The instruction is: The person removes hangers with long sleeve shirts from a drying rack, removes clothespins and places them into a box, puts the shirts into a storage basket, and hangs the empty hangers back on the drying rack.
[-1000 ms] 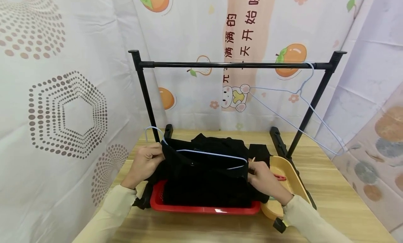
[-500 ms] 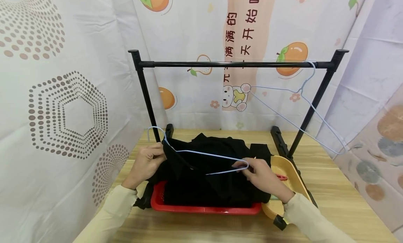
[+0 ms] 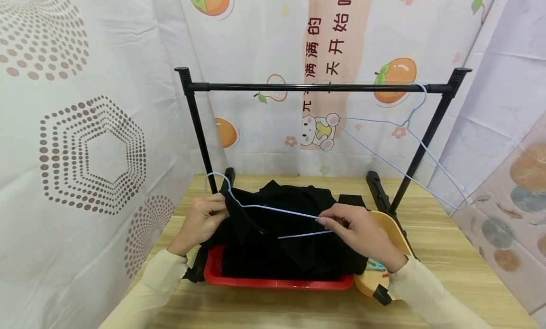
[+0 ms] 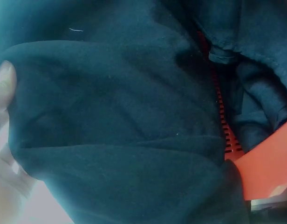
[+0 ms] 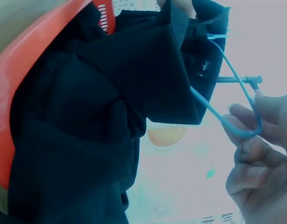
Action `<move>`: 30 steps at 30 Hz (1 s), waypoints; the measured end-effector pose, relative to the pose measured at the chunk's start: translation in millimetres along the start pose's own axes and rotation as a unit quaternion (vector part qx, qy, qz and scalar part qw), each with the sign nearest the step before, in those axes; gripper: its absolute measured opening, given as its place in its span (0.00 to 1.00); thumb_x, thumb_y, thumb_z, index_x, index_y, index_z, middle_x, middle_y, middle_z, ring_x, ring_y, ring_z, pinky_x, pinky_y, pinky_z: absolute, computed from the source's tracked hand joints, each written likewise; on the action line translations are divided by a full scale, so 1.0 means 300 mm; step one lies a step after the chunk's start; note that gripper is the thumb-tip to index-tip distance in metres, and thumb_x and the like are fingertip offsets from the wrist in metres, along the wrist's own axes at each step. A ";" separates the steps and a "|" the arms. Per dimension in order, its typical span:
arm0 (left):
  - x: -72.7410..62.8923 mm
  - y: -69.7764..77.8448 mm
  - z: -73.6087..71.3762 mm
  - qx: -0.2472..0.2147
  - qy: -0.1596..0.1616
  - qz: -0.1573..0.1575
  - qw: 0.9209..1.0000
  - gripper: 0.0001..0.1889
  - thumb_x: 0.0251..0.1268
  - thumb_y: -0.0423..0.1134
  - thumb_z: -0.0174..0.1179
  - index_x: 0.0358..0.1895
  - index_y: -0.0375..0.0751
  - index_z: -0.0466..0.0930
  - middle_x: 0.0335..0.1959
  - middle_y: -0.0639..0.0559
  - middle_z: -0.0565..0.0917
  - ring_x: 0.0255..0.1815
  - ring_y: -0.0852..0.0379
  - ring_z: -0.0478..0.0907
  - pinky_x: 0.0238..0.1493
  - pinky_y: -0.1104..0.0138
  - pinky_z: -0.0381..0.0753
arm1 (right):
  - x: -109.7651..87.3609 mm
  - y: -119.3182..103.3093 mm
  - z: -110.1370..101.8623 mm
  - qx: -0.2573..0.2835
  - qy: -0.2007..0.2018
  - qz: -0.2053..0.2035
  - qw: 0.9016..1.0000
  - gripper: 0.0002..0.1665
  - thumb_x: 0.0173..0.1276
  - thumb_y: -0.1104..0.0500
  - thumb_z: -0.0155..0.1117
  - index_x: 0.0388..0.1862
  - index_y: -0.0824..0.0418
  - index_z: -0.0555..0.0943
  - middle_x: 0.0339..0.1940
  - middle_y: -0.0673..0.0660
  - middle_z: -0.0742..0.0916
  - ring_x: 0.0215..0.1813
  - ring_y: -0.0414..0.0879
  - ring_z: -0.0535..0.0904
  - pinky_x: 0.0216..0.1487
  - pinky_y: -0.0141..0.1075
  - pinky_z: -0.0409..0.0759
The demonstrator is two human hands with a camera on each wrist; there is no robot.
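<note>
My left hand (image 3: 204,222) pinches the upper left part of a black garment (image 3: 256,246), whose lower part lies in a red basket (image 3: 277,284). A light blue wire hanger (image 3: 277,208) sits partly inside the garment, its hook up beside my left hand. My right hand (image 3: 354,227) holds the bare right end of this hanger between thumb and fingers. In the right wrist view the hanger's bent end (image 5: 246,133) lies against my fingers, out of the cloth. The left wrist view is filled by the black cloth (image 4: 115,102), with my left fingertips at its edge.
A black rack (image 3: 315,87) stands behind the basket, a second blue hanger (image 3: 409,125) hooked at its right end. Right of the basket, under my right forearm, is a yellow tray (image 3: 390,224) with small clips (image 3: 375,265). A printed curtain (image 3: 256,40) hangs behind.
The hanger's right end came out of the garment's opening, and that side of the cloth dropped. My right hand moved from the garment's edge to the hanger. My left hand shifted slightly right.
</note>
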State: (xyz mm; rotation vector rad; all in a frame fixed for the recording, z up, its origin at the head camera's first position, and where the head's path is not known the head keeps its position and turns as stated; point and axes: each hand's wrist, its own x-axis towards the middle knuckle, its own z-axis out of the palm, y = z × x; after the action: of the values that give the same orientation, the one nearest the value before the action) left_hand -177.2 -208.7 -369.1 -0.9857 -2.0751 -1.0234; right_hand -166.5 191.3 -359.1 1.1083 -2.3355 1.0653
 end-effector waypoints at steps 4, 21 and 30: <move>-0.001 0.002 0.012 0.002 0.000 0.006 1.000 0.20 0.47 0.11 0.68 0.27 0.43 0.90 0.25 0.56 0.80 0.20 0.65 0.66 0.24 0.71 0.67 | 0.006 -0.013 0.018 -0.038 0.010 -0.075 0.996 0.09 0.68 0.65 0.72 0.41 0.51 0.89 0.27 0.38 0.77 0.25 0.31 0.67 0.26 0.22 0.67; -0.001 0.010 0.019 -0.018 -0.045 0.021 0.999 0.17 0.56 0.17 0.70 0.29 0.48 0.88 0.27 0.58 0.80 0.22 0.65 0.69 0.27 0.75 0.70 | -0.016 0.012 0.036 -0.070 0.050 -0.104 0.991 0.12 0.61 0.73 0.74 0.40 0.59 0.90 0.36 0.46 0.89 0.32 0.36 0.81 0.35 0.26 0.78; -0.026 0.005 -0.006 -0.014 -0.048 -0.022 0.998 0.17 0.58 0.19 0.69 0.28 0.50 0.88 0.28 0.61 0.82 0.23 0.66 0.72 0.28 0.74 0.73 | -0.041 0.035 0.009 -0.073 0.071 -0.077 0.992 0.14 0.61 0.75 0.73 0.41 0.59 0.90 0.37 0.46 0.90 0.32 0.38 0.83 0.35 0.24 0.76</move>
State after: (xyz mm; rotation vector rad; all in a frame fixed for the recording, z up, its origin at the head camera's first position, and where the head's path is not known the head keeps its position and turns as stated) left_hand -171.6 -212.3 -373.6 -1.0268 -2.1744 -1.0493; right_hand -166.8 199.9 -373.1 1.0998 -2.1419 0.8718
